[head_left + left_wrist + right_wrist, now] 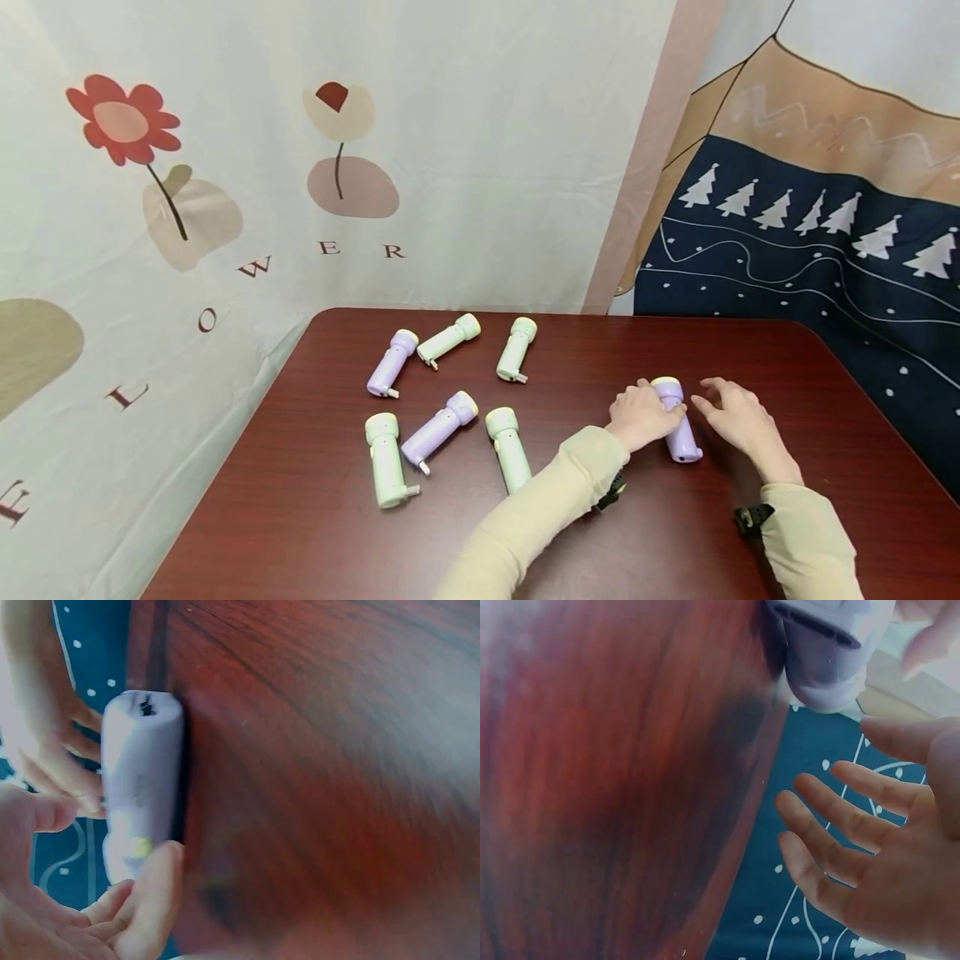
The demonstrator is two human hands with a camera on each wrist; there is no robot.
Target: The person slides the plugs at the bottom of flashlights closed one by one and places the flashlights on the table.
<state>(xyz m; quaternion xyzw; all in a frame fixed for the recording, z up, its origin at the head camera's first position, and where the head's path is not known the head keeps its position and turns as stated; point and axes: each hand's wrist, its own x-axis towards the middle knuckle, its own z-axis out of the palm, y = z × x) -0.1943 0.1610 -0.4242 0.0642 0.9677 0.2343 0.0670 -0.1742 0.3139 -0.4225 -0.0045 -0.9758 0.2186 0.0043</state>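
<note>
A purple flashlight with a pale yellow rim lies on the right part of the table. My left hand is at its head end, fingers beside the head and thumb over the body. In the left wrist view, the fingertips reach the side of the flashlight, while a gap shows between thumb and barrel. To its right, my right hand hovers with fingers loosely bent. The right wrist view shows this hand holding nothing, its fingers spread below the flashlight.
Left of my hands lie purple flashlights and several pale green flashlights. The left sleeve partly covers the nearest green one. A printed curtain hangs behind the brown table.
</note>
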